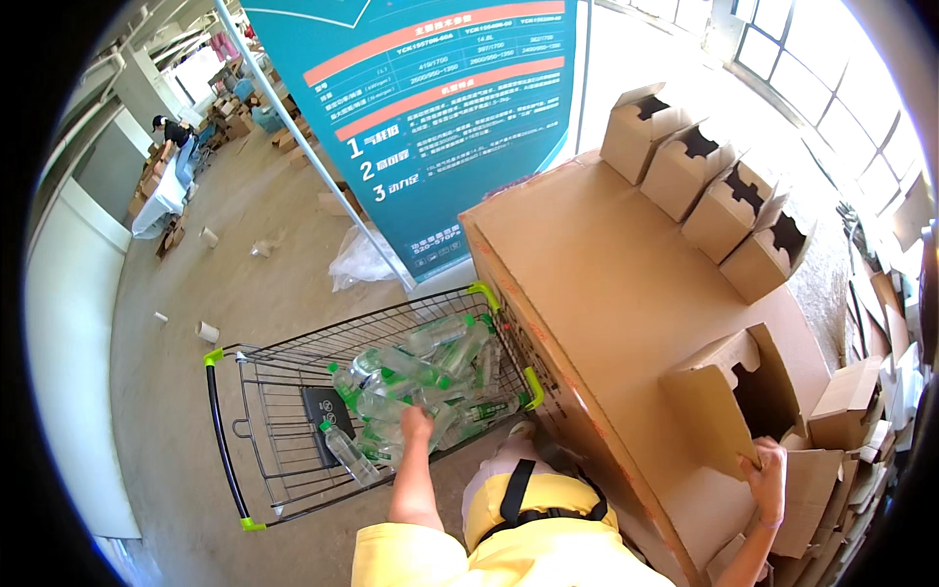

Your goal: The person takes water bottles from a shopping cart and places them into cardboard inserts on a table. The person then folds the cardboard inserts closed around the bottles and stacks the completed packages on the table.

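My left hand (417, 424) reaches down into a wire shopping cart (277, 396) and is closed on a transparent plastic bottle (386, 406), though its fingers are partly hidden. Several more such bottles with green caps and labels lie jumbled around it; one bottle (347, 453) leans at the cart's near side. On the right, my right hand (768, 477) grips the near edge of an open brown cardboard box (714, 396). That box stands on a large carton (577, 259), its flaps raised and its inside in shadow.
Several smaller open boxes (646, 137) stand in a row along the big carton's far edge. Flattened cardboard (817, 489) is stacked at the right. Behind the cart rises a teal banner (430, 147). Paper rolls (206, 332) lie on the floor; another person (176, 142) bends far left.
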Motion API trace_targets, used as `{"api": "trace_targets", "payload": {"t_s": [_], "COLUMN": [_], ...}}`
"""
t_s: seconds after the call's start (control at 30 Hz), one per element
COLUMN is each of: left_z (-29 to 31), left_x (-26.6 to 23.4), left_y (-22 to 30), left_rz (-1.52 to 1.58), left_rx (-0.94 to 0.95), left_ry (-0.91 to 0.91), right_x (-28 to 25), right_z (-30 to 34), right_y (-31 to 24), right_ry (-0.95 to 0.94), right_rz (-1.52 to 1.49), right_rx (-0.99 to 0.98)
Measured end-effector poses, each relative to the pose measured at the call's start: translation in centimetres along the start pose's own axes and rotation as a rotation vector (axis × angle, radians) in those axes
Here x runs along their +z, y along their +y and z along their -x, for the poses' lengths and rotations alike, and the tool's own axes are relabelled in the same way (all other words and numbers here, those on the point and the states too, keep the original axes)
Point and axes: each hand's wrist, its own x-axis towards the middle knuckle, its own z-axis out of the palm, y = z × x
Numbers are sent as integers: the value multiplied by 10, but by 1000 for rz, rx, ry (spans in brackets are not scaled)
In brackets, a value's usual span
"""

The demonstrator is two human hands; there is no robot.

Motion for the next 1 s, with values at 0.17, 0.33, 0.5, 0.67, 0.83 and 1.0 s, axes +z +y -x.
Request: {"api": "trace_targets", "payload": {"t_s": [0.17,0.33,0.5,0.67,0.83,1.0], "left_z": [-24,-86,-134,-152,-167,-175], "left_x": [-34,-34,-22,-22,-3,14], "left_y": [57,89,121,144,141,115], "left_rz": [132,122,-99,-389,-487,-393], "left_rx": [7,246,253,281,289,411], "left_ry": [154,186,-34,-52,71,118], "right_x": [20,25,33,31,32,29], "right_z": [9,16,31,40,40,40], "right_y": [-46,-72,-82,-89,-97,-92], "right_ry": [-100,-147,-110,-130,-125,-163], "right_rz": [17,88,95,136,167,207], "right_rx": [-24,76,109,174,213,156]}}
